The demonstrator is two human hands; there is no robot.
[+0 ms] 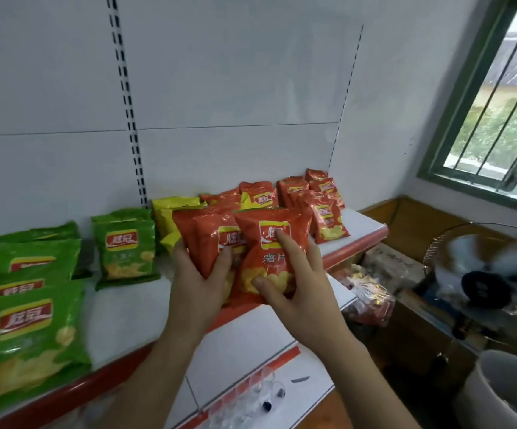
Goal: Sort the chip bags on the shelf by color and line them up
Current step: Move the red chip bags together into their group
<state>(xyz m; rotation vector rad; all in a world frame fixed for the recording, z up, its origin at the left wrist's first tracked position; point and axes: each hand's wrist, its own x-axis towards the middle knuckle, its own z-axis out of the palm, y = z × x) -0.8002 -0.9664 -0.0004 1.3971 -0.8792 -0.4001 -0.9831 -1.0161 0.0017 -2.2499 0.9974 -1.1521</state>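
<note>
1. Both hands hold red chip bags at the middle of the shelf: the left hand (203, 275) grips a red bag (207, 236) from its lower edge, thumb across the front, fingers curled behind.
2. Beside it, the right hand (294, 283) holds a second red bag (271, 243), thumb pinching the bottom and index finger stretched up over the logo.
3. That second bag overlaps the first and touches it.
4. Behind the two held bags, more red bags (325, 212) stand in a loose cluster toward the right end of the white shelf (133, 308).
5. A yellow bag (170, 212) stands at the back, just left of the held red bags; another yellow one seems wedged among the red bags, though it is mostly hidden.
6. Green bags (124, 249) take the left part of the shelf, one upright near the yellow bag and several (28, 332) overlapping nearer the front edge.
7. A red strip (356, 246) runs along the shelf front.
8. Below, a lower shelf (251, 345) carries clear glasses (251, 394), blurred.
9. To the right stand a spinning fan (486, 283), a white bucket (504, 388) and a barred window (504, 97).
</note>
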